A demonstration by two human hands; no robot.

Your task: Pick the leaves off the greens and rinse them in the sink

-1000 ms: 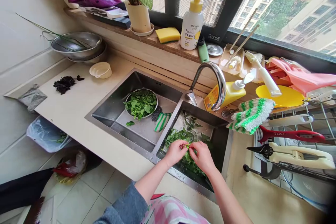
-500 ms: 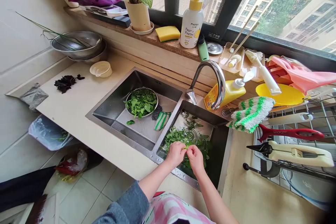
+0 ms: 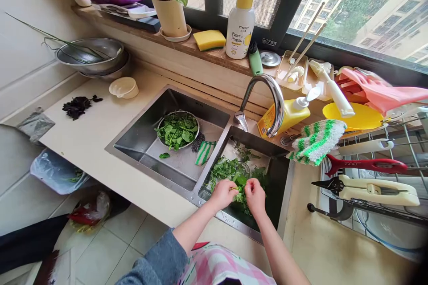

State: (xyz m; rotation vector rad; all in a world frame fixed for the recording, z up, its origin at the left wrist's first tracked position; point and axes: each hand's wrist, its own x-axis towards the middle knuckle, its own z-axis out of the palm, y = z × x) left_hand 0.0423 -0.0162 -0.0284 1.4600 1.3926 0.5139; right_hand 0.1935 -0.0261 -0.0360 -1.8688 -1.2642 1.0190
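Both my hands work over the right basin of a steel double sink (image 3: 200, 187). My left hand (image 3: 223, 193) and my right hand (image 3: 255, 195) are closed in pinches on a leafy green sprig (image 3: 239, 183) held between them. Under them a heap of loose green leaves (image 3: 227, 169) lies in the right basin. In the left basin a round steel bowl (image 3: 178, 130) holds more green leaves, with a single leaf (image 3: 163, 156) beside it.
A curved faucet (image 3: 267, 102) stands behind the sink. The sill holds a plant pot (image 3: 171, 17), sponge (image 3: 209, 39) and soap pump bottle (image 3: 240, 22). Steel bowls (image 3: 89, 56) and dark leaves (image 3: 76, 107) sit on the left counter. Right: a dish rack with scissors (image 3: 368, 187), striped cloth (image 3: 317, 141).
My hands have stayed at the sprig over the right basin, with my right hand drawing slightly closer to the left. The view has shifted a little.
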